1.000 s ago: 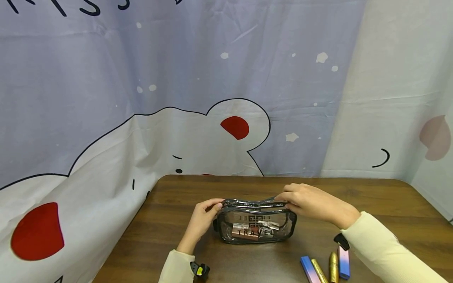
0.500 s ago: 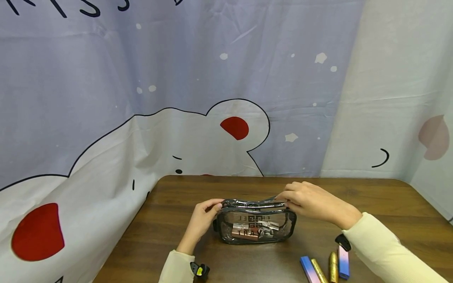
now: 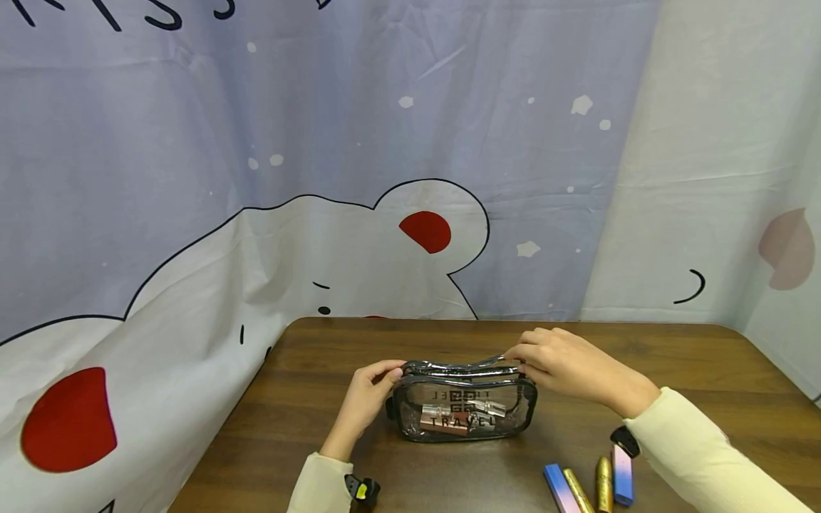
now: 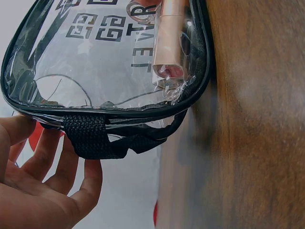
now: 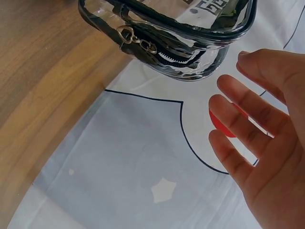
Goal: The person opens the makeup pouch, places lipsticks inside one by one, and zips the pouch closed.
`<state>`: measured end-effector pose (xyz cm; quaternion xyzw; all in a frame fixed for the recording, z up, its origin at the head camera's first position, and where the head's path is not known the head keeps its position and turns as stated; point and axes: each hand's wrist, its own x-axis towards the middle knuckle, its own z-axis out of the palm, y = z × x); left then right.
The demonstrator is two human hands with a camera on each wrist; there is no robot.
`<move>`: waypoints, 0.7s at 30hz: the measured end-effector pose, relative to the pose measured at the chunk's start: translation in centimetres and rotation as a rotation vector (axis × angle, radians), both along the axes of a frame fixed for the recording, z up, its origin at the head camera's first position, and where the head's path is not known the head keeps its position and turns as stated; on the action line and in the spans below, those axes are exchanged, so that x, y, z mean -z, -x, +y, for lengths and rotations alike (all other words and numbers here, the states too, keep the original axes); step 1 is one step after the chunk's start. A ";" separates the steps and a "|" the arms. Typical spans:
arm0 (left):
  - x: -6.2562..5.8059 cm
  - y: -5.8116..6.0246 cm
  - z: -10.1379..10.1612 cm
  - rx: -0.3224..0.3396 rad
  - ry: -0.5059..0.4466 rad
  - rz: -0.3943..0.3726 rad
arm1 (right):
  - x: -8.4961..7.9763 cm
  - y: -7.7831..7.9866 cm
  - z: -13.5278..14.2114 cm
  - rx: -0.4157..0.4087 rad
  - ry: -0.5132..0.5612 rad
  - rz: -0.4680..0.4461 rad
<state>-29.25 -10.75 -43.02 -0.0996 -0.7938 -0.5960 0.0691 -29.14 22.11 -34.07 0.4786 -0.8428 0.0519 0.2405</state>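
A clear cosmetic bag (image 3: pixel 462 410) with black trim and the word TRAVEL stands on the table. My left hand (image 3: pixel 367 399) pinches its upper left corner. In the left wrist view the other fingers of my left hand (image 4: pixel 52 186) spread behind a black side strap (image 4: pixel 88 136). My right hand (image 3: pixel 564 365) holds the rear top edge at the right, which rises to the fingertips; the grip itself is partly hidden. The right wrist view shows zipper pulls (image 5: pixel 138 39) low on the bag's right end. A rose-gold tube (image 4: pixel 169 40) and silver pieces lie inside.
On the wooden table (image 3: pixel 308 413), at the front right, lie two blue-pink boxes (image 3: pixel 561 488) and two gold tubes (image 3: pixel 604 484), close to my right forearm. A printed curtain (image 3: pixel 346 256) hangs directly behind the table's far edge.
My right hand has shifted slightly right and up, and the bag's rear top edge has lifted a little with it. My left hand stays put.
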 end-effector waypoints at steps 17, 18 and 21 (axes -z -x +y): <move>1.0 0.6 -0.1 -0.009 -0.012 -0.007 | 0.5 -0.7 1.4 0.044 0.066 -0.005; 1.0 0.7 -0.1 -0.005 -0.014 -0.005 | 0.6 -0.8 1.5 0.054 0.065 -0.013; 1.0 0.7 -0.2 0.004 -0.021 -0.003 | 0.8 -1.1 2.1 0.088 0.054 -0.043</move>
